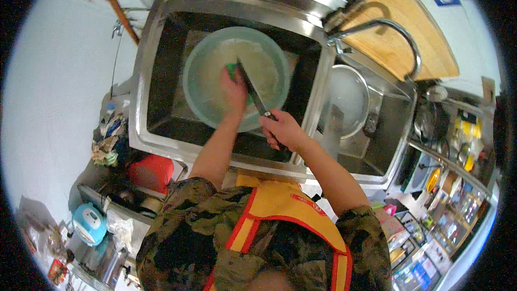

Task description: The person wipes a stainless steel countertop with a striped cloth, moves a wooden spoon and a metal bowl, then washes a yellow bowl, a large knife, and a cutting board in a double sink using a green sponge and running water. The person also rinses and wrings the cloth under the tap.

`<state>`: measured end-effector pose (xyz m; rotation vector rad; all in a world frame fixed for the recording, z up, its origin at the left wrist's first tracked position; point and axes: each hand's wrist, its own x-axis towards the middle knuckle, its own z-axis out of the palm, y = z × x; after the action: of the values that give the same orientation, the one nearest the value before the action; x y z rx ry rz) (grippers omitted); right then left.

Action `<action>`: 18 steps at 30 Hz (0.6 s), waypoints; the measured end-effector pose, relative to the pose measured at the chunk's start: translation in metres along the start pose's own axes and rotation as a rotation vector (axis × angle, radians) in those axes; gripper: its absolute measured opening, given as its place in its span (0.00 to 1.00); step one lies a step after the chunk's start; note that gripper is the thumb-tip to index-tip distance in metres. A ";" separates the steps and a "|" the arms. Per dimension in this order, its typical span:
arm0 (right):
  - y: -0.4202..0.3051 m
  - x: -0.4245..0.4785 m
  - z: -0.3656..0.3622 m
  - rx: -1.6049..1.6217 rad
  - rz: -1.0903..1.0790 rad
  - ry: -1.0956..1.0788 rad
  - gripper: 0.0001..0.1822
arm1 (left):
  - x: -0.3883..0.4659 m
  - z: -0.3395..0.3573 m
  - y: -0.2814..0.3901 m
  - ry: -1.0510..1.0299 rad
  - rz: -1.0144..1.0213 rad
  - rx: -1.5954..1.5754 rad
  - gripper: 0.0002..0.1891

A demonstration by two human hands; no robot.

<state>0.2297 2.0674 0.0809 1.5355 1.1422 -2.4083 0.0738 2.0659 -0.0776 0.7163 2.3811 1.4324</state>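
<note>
My right hand (282,131) is closed around the dark handle of a kitchen knife (252,89), whose long blade points up and left over a round pale green plastic basin (190,85). Over the basin, my left hand (235,91) holds a green scouring pad (232,70) close beside the blade; motion blur hides whether pad and blade touch. Cloudy water stands in the basin. The basin sits in the left bowl of a stainless steel double sink (139,89).
A chrome faucet (404,32) arches at the right, before a wooden cutting board (400,20). A round metal pan (345,97) holding whitish liquid sits in the right sink bowl. Crowded shelves stand farther right; a red object (151,173) lies below the sink's left corner.
</note>
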 end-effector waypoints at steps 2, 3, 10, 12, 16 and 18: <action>-0.001 -0.021 -0.014 -0.109 -0.034 -0.027 0.10 | 0.020 0.003 -0.041 -0.183 -0.117 -0.133 0.18; 0.000 -0.032 -0.021 -0.163 -0.051 -0.043 0.10 | 0.024 0.005 -0.064 -0.177 -0.011 0.038 0.19; 0.042 -0.107 -0.095 -0.301 -0.250 0.385 0.09 | 0.031 -0.001 -0.059 -0.178 0.424 0.707 0.25; 0.059 -0.126 -0.125 -0.177 -0.205 0.443 0.10 | 0.023 0.000 0.001 -0.175 0.387 0.530 0.25; 0.069 -0.152 -0.162 0.202 -0.206 0.449 0.08 | 0.021 0.051 0.058 -0.329 0.676 0.324 0.23; 0.085 -0.160 -0.191 0.355 -0.268 0.427 0.06 | -0.017 0.082 0.163 -0.512 0.538 0.184 0.24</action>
<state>0.4902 2.0722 0.1197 2.2230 1.0789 -2.6457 0.1707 2.1815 0.0271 1.6418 2.0021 1.0148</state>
